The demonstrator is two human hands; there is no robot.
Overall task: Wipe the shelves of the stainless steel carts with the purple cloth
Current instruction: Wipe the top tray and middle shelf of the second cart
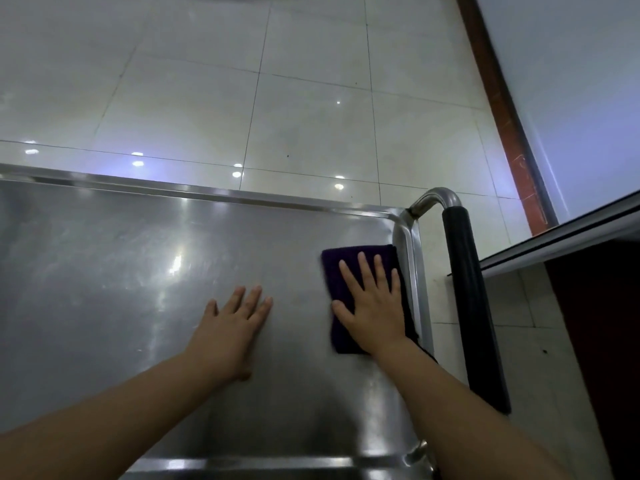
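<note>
The light over me is cool and fairly even, a little dim, with a bluish cast. Small white points of overhead lamps glint on the glossy floor tiles [311,98] just past the far edge of the cart shelf [121,271]. A bright streak of glare sits on the steel near the shelf's middle, and hazy smears shine around it. My forearms throw soft, dark shadows on the metal toward the near edge. The wide lens bends the shelf's far rim and the wall's edge. My left hand [235,327] looks slightly blurred; the whole picture is soft.
</note>
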